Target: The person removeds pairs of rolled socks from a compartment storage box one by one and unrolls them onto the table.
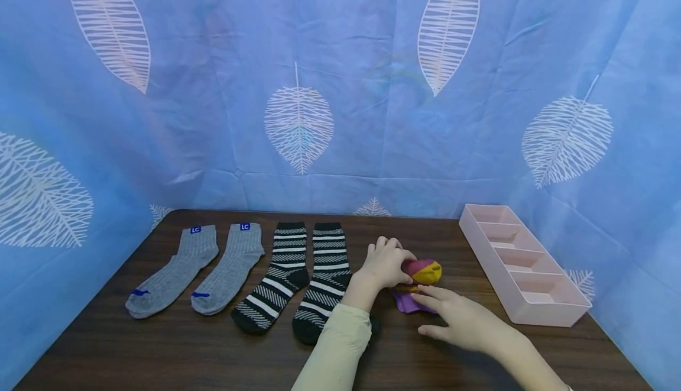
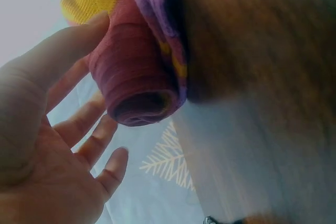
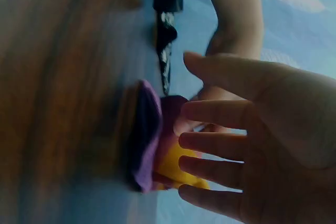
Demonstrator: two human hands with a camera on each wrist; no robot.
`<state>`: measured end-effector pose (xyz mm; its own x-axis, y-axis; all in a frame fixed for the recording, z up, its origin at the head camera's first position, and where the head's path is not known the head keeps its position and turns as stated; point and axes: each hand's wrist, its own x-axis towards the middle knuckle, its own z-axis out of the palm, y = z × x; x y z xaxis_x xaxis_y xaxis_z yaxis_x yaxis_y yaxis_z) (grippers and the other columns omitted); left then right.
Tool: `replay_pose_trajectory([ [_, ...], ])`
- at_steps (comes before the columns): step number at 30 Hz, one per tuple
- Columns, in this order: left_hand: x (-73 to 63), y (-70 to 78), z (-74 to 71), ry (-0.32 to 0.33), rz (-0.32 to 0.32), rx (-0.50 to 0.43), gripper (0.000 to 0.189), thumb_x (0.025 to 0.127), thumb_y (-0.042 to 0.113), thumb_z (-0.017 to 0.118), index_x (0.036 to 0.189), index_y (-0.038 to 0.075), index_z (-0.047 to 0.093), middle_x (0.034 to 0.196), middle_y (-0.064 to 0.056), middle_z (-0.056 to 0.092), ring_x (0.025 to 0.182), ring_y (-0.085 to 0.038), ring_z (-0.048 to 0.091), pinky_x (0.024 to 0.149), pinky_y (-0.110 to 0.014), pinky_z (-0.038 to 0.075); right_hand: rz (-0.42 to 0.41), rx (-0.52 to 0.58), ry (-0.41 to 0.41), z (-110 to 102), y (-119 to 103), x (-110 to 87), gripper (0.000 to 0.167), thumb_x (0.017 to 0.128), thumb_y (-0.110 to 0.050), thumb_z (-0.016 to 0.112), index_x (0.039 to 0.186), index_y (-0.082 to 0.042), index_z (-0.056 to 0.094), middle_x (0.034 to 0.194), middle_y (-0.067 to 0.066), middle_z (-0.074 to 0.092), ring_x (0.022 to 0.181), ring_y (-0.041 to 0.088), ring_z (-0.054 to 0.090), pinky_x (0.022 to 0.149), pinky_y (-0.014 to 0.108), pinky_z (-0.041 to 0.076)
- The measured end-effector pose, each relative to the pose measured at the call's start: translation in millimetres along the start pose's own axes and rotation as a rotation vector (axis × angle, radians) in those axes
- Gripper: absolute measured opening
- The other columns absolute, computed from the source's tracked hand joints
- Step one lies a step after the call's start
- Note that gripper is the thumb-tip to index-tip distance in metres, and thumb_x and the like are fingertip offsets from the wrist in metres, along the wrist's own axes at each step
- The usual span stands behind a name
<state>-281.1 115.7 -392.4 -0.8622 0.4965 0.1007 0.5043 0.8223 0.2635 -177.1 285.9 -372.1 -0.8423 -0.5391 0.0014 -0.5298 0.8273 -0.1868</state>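
Note:
A partly rolled sock bundle [image 1: 427, 271], maroon with a yellow patch, lies on the table right of center. Its purple part [image 1: 407, 303] spreads flat on the near side. My left hand [image 1: 384, 264] holds the roll from the left; in the left wrist view, the thumb rests on the maroon roll [image 2: 134, 61] and the fingers reach behind it. My right hand [image 1: 460, 319] is at the near right side, fingers extended and spread, fingertips close to the purple fabric. The right wrist view has the purple fold [image 3: 148, 135] just beyond those straight fingers.
Two striped black-and-white socks [image 1: 276, 281] lie left of my left forearm, which partly covers one. Two grey socks [image 1: 229, 270] lie farther left. A pink box [image 1: 486, 261] with several compartments stands at the right edge of the dark wooden table [image 1: 106, 343]. Behind hangs a blue leaf-patterned cloth [image 1: 362, 131].

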Motion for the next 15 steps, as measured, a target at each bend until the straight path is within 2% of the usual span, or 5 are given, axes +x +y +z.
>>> replay_pose_trajectory([
  [3,0.6,1.2,1.5,-0.015,0.003,-0.002,0.042,0.084,0.044,0.074,0.125,0.038,0.065,0.126,0.006,0.057,0.118,-0.017,0.046,0.093,-0.035,0.038,0.006,0.033,-0.074,7,-3,0.2,0.071,0.087,-0.055,0.064,0.14,-0.009,0.053,0.148,0.019,0.046,0.132,0.041,0.049,0.099,0.058,0.044],
  [8,1.9,5.9,2.4,-0.052,0.008,-0.002,0.048,0.085,0.042,0.073,0.131,0.036,0.06,0.128,0.008,0.059,0.118,-0.015,0.053,0.096,-0.035,0.041,0.029,0.067,-0.166,14,-3,2.5,0.077,0.086,-0.059,0.063,0.143,-0.009,0.05,0.149,0.019,0.045,0.129,0.042,0.051,0.1,0.06,0.043],
  [15,4.0,15.3,-1.0,-0.091,0.039,0.053,0.053,0.085,0.039,0.074,0.135,0.036,0.056,0.131,0.009,0.059,0.119,-0.014,0.056,0.102,-0.039,0.044,0.003,0.02,-0.147,18,0,3.8,0.073,0.086,-0.058,0.064,0.14,-0.01,0.054,0.143,0.015,0.053,0.121,0.039,0.059,0.096,0.056,0.047],
])
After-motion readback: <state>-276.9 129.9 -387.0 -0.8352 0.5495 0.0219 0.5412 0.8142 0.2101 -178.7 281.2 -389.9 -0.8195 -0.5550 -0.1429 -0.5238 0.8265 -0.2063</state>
